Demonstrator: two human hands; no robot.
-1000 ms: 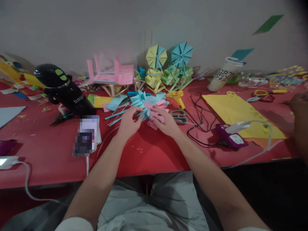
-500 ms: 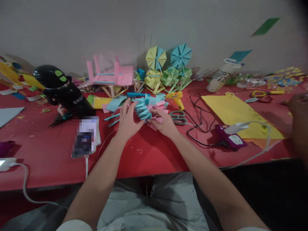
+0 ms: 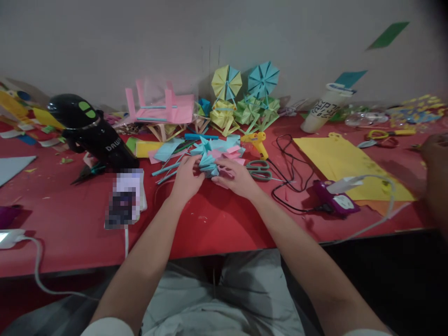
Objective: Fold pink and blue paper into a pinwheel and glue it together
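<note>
My left hand (image 3: 186,176) and my right hand (image 3: 236,176) meet over a folded blue pleated paper piece (image 3: 207,161) on the red table (image 3: 217,224). Both pinch it from either side, fingers curled around its folds. Pink folded paper (image 3: 231,154) lies under and just behind my right hand. Loose blue paper strips (image 3: 167,168) lie left of my left hand.
A black glue gun stand (image 3: 91,133) and a blurred phone (image 3: 126,198) sit at left. Yellow glue gun (image 3: 256,141), scissors (image 3: 261,169), black cable (image 3: 285,161), purple device (image 3: 336,200) and yellow sheet (image 3: 345,161) lie at right. Paper pinwheels (image 3: 245,93) stand behind. Another person's hand (image 3: 436,158) is far right.
My left hand's fingers, spread flat against the blue pleats half a second ago, have curled back in. The pleated piece is squeezed smaller and lower between both hands.
</note>
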